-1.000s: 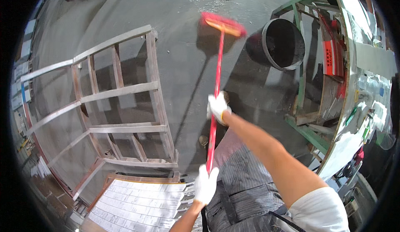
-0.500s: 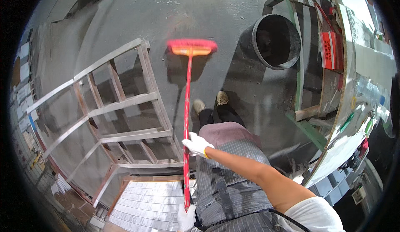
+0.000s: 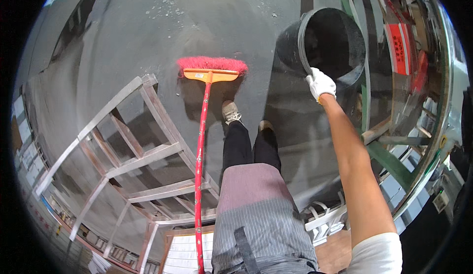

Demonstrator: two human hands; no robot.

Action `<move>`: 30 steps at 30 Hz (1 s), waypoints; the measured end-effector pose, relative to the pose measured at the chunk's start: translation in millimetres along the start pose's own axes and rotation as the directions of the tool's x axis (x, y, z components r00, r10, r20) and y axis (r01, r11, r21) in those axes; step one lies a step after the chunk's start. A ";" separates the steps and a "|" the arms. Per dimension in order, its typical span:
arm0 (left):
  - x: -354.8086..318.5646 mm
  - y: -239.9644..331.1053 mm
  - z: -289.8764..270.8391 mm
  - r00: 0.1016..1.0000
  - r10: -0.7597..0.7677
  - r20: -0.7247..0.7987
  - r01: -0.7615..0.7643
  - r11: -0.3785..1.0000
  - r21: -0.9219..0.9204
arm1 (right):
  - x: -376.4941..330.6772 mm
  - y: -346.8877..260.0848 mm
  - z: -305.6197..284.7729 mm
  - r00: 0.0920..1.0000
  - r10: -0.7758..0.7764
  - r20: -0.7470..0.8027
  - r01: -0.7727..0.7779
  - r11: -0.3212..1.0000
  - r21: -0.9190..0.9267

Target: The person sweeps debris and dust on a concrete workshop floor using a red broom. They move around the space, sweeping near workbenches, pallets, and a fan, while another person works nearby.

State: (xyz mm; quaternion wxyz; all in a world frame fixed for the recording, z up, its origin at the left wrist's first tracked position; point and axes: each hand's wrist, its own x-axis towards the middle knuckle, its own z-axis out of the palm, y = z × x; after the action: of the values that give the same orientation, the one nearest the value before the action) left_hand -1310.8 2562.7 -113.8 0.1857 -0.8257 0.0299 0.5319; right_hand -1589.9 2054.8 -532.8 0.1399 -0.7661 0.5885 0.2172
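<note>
- Since half a second ago, right hand (image 3: 320, 83) in white glove left the red broom handle and moved to the round black plastic bucket (image 3: 329, 45); fingers curl over its near rim.
- Red long-handled broom with pink bristles (image 3: 201, 141) stands left of the bucket, head on grey concrete floor (image 3: 148, 32).
- Left hand is out of view; its fingers cannot be told.
- Grey metal ladder frame (image 3: 133, 146) lies left of the broom.

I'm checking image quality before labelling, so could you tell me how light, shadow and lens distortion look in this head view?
Head view: hard light casts a dark shadow beside the broom head and under the rack; the bin interior is black; the right hand on its rim is sharp and bright; strong fisheye bends the rack's bars and the green frame; corners are black vignette.
</note>
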 end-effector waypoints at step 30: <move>91.8 325.4 -9.5 0.406 0.793 0.454 -0.727 0.581 -0.366 | -128.2 -75.8 -55.2 0.781 0.245 0.575 -0.214 -0.760 0.614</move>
State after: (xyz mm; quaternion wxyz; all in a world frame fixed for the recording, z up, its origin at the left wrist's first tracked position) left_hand -1343.2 2270.6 -281.4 -0.1229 -0.5270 0.3146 0.7799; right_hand -1534.9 2157.0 -424.4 0.6437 0.0502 0.6494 -0.4017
